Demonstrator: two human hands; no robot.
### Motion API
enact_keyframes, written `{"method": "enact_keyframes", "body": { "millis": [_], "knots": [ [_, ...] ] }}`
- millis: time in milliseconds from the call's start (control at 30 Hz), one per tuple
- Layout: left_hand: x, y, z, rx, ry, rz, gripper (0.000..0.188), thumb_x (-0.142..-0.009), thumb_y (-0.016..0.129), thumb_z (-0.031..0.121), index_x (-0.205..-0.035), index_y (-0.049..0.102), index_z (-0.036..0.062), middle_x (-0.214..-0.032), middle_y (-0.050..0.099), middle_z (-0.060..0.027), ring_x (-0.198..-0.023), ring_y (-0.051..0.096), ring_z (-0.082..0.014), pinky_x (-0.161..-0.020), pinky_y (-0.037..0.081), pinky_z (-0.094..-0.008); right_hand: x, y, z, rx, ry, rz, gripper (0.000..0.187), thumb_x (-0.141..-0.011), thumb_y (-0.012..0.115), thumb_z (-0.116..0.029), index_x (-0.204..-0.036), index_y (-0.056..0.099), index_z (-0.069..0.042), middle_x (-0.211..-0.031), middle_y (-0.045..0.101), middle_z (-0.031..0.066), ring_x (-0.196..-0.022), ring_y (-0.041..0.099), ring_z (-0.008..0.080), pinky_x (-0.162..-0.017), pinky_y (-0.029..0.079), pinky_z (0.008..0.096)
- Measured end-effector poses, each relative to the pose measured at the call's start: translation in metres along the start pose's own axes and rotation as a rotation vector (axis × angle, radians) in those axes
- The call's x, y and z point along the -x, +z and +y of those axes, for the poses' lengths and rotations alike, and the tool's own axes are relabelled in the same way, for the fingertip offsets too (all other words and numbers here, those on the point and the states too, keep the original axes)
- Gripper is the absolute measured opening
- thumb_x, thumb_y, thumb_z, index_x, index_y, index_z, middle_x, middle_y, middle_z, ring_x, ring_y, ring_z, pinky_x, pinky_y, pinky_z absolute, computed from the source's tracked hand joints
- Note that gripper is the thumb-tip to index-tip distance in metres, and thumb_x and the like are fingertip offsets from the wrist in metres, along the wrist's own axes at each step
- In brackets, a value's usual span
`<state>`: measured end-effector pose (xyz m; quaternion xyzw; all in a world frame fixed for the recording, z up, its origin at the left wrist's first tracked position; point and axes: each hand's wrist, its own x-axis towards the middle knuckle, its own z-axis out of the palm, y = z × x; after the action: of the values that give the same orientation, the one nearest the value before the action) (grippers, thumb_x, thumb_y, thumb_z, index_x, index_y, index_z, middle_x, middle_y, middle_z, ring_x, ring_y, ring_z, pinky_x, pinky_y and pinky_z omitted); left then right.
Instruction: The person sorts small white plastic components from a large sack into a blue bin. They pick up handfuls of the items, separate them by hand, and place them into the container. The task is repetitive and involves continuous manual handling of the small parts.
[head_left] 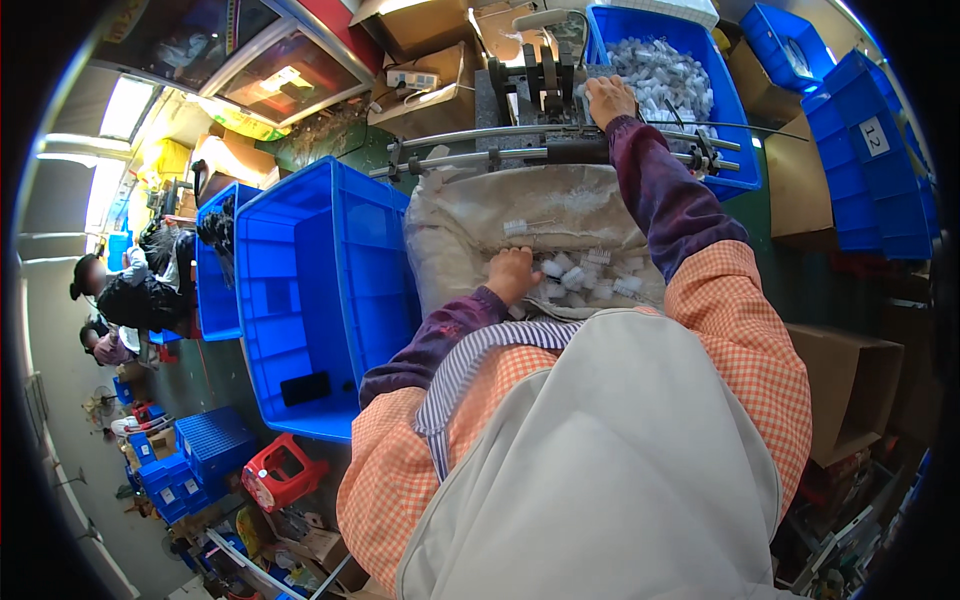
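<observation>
My left hand (512, 274) is over a beige cloth (450, 215) spread in front of me, its fingers curled and partly hidden. Right beside its thumb lies a loose pile of small whitish, bristly-looking plastic pieces (575, 280); another such piece (516, 228) lies just beyond the hand. Stretched farther forward, my right hand (610, 100) is at the right side of a dark metal machine (545, 90) with horizontal steel rods (470, 138). Its fingers bend over something at the machine's edge that I cannot make out.
A blue bin (735, 110) full of similar pieces (660, 80) stands right of the machine. At my left is a large blue bin (290, 290) with a dark flat object (305, 388) inside. Cartons (840, 390), a red stool (285, 472) and other people (150, 280) are around.
</observation>
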<state>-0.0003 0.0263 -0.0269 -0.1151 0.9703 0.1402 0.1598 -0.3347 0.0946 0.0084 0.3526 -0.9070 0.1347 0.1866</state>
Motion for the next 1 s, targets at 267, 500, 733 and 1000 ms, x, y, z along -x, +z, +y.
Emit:
{"method": "enact_keyframes", "body": {
  "millis": [267,500,733,1000],
  "knots": [
    [-0.002,-0.004,-0.002,0.283,0.138,0.08,0.019,-0.079,0.056,0.024,-0.088,0.056,0.0067,-0.081,0.062,-0.0166,-0.08,0.058,-0.0356,-0.068,0.045,-0.0439,-0.004,0.0,0.0,-0.065,0.013,-0.075,0.017,-0.08,0.051,-0.021,-0.093,0.061,-0.018,-0.098,0.061,-0.0005,-0.104,0.048,0.0217,-0.087,0.034,0.0374],
    [-0.003,-0.025,-0.004,0.312,0.216,0.231,0.02,-0.081,0.055,0.026,-0.089,0.061,0.0081,-0.084,0.059,-0.016,-0.078,0.058,-0.0345,-0.067,0.046,-0.0429,-0.004,-0.007,0.008,-0.028,0.172,-0.153,0.023,-0.082,0.052,-0.029,-0.101,0.064,-0.025,-0.102,0.059,-0.0027,-0.107,0.045,0.0207,-0.091,0.026,0.0435],
    [0.0,-0.052,0.0,0.242,0.156,0.246,0.018,-0.082,0.051,0.023,-0.089,0.061,0.0092,-0.085,0.055,-0.0155,-0.076,0.057,-0.0359,-0.067,0.046,-0.0437,0.013,-0.026,-0.002,0.058,0.241,-0.224,0.035,-0.078,0.054,-0.039,-0.1,0.064,-0.014,-0.112,0.051,0.0093,-0.115,0.034,0.0285,-0.095,0.021,0.0458],
    [-0.012,-0.043,-0.004,0.109,0.27,0.39,0.013,-0.081,0.05,0.017,-0.086,0.059,0.0094,-0.083,0.056,-0.0131,-0.078,0.057,-0.0307,-0.065,0.047,-0.0409,0.004,-0.002,-0.051,0.012,0.185,-0.119,0.028,-0.078,0.05,-0.029,-0.095,0.063,-0.009,-0.106,0.054,0.0101,-0.109,0.04,0.029,-0.092,0.026,0.0466]
  ]
}}
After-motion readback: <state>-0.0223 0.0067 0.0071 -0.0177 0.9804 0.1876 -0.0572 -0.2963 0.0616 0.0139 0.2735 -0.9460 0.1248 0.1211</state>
